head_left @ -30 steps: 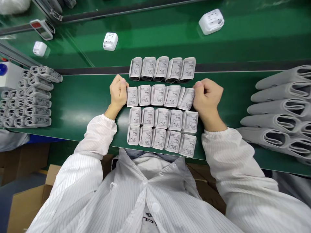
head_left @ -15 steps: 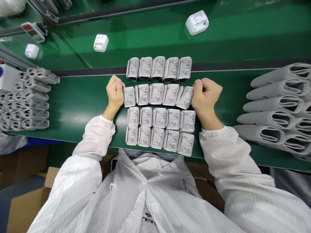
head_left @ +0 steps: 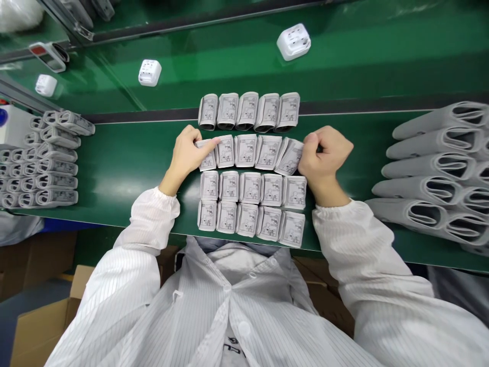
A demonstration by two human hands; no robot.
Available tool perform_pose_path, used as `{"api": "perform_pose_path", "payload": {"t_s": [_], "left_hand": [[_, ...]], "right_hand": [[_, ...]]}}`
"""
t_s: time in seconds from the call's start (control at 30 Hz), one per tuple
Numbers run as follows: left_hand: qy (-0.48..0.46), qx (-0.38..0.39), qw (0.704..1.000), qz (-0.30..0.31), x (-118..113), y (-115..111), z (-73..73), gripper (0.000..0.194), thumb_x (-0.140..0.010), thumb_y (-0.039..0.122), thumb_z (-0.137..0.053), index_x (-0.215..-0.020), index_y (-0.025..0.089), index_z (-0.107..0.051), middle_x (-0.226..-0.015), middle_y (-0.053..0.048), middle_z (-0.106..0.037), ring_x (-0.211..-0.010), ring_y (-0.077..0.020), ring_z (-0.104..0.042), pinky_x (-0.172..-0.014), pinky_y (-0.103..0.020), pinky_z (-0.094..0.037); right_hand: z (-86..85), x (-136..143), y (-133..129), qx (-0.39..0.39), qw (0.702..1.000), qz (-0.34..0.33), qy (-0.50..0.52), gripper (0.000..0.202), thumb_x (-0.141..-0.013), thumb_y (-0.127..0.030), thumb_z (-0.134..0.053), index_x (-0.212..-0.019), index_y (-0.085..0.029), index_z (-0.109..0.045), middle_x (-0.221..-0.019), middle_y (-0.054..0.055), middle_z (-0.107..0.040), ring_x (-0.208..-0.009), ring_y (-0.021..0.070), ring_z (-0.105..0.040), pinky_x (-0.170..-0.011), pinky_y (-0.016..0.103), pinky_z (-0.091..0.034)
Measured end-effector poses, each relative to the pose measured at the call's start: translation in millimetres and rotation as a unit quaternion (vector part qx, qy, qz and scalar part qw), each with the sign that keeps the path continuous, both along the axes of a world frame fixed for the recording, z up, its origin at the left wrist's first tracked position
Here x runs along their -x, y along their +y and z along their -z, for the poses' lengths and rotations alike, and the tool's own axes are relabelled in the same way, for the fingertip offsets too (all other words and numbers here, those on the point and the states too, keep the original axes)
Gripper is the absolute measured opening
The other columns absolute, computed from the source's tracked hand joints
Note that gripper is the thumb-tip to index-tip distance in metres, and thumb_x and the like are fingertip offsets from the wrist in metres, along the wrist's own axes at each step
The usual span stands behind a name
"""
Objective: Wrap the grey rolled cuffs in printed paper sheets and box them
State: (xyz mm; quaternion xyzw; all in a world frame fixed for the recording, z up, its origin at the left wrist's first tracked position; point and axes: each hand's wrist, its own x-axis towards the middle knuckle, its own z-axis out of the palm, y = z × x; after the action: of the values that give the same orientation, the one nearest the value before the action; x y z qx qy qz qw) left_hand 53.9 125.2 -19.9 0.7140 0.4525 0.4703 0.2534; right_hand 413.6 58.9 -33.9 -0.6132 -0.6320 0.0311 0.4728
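Observation:
A row of folded grey cuffs (head_left: pixel 245 150) printed with small diagrams lies between my two hands on the green bench. My left hand (head_left: pixel 186 154) grips the leftmost cuff (head_left: pixel 208 162) of this row, thumb across its top and fingers curled at its outer side. At the other end, my right hand (head_left: pixel 325 153) is closed in a fist, with thumb and forefinger at the edge of the tilted rightmost cuff (head_left: pixel 289 157). Behind stands another row of cuffs (head_left: pixel 248 109). Nearer my body lie two more rows, the closer one (head_left: pixel 247 219) by the bench edge.
Stacks of folded cuffs (head_left: pixel 57 181) stand at the left, and larger grey folded pieces (head_left: pixel 416 186) are piled at the right. White sockets (head_left: pixel 294 42) sit on the green surface behind. An open cardboard box (head_left: pixel 42 326) is below at the left.
My left hand has opened from a fist-like pinch and laid its thumb over the leftmost cuff. My right hand stays at the other end, nearly still. The view has shifted slightly.

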Motion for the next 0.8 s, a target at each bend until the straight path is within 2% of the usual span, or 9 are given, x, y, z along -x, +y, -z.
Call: {"api": "perform_pose_path", "payload": {"t_s": [0.1,0.17,0.3,0.47,0.57,0.67,0.8], "left_hand": [[0.008,0.008,1.0,-0.011,1,-2,-1.8,0.079,-0.085,0.073,-0.096,-0.065,0.025,-0.036,-0.07,0.003,-0.035,-0.065,-0.0162,-0.042,-0.075,-0.042,-0.051],[0.005,0.013,1.0,-0.014,0,-3,-1.7,0.08,-0.086,0.07,-0.096,-0.065,0.025,-0.034,-0.069,0.003,-0.033,-0.064,-0.016,-0.042,-0.074,-0.041,-0.051],[-0.011,0.004,1.0,-0.014,-2,-2,1.9,0.077,-0.094,0.073,-0.088,-0.065,0.025,-0.034,-0.067,0.002,-0.034,-0.07,-0.0193,-0.053,-0.079,-0.043,-0.055],[-0.029,-0.013,0.999,-0.023,-1,-2,6.4,0.075,-0.106,0.079,-0.066,-0.064,0.024,-0.037,-0.071,-0.001,-0.046,-0.077,-0.0223,-0.064,-0.089,-0.049,-0.062],[-0.04,-0.014,0.999,-0.015,0,-1,7.0,0.073,-0.109,0.08,-0.058,-0.065,0.025,-0.041,-0.073,-0.003,-0.049,-0.084,-0.0247,-0.069,-0.094,-0.052,-0.063],[-0.061,-0.005,0.998,-0.015,2,2,8.8,0.074,-0.109,0.083,-0.056,-0.066,0.024,-0.042,-0.075,-0.003,-0.05,-0.083,-0.0239,-0.066,-0.091,-0.05,-0.061],[-0.095,0.025,0.995,-0.032,5,9,13.9,0.074,-0.106,0.085,-0.06,-0.067,0.024,-0.043,-0.075,-0.002,-0.049,-0.077,-0.0204,-0.059,-0.082,-0.044,-0.058]], "right_hand": [[3.2,-1,-2,0.007,1.0,0.004,-0.001,0.045,-0.107,-0.052,-0.047,-0.068,-0.032,-0.036,-0.068,0.008,-0.053,-0.068,0.0283,-0.057,-0.07,0.05,-0.044],[4.6,-1,-3,0.004,1.0,0.002,0.006,0.045,-0.106,-0.052,-0.048,-0.068,-0.032,-0.037,-0.068,0.008,-0.053,-0.068,0.0289,-0.058,-0.07,0.051,-0.044],[4.9,0,-2,0.007,1.0,-0.003,0.025,0.044,-0.106,-0.052,-0.052,-0.068,-0.031,-0.04,-0.07,0.008,-0.051,-0.07,0.0292,-0.056,-0.073,0.05,-0.042],[-0.8,2,0,-0.021,0.998,-0.009,0.054,0.045,-0.104,-0.057,-0.052,-0.068,-0.032,-0.038,-0.067,0.005,-0.047,-0.065,0.027,-0.048,-0.07,0.048,-0.035],[-6.2,1,-1,0.019,0.999,-0.008,0.049,0.047,-0.106,-0.055,-0.051,-0.067,-0.032,-0.038,-0.068,0.007,-0.053,-0.068,0.03,-0.052,-0.071,0.051,-0.038],[-8.8,-1,-3,0.055,0.998,0.001,0.038,0.048,-0.109,-0.055,-0.049,-0.066,-0.033,-0.039,-0.068,0.008,-0.056,-0.07,0.0321,-0.055,-0.071,0.054,-0.042],[-7.6,-1,-3,0.081,0.996,0.007,0.026,0.05,-0.111,-0.063,-0.043,-0.07,-0.036,-0.053,-0.069,0.01,-0.058,-0.073,0.035,-0.057,-0.072,0.056,-0.043]]}}
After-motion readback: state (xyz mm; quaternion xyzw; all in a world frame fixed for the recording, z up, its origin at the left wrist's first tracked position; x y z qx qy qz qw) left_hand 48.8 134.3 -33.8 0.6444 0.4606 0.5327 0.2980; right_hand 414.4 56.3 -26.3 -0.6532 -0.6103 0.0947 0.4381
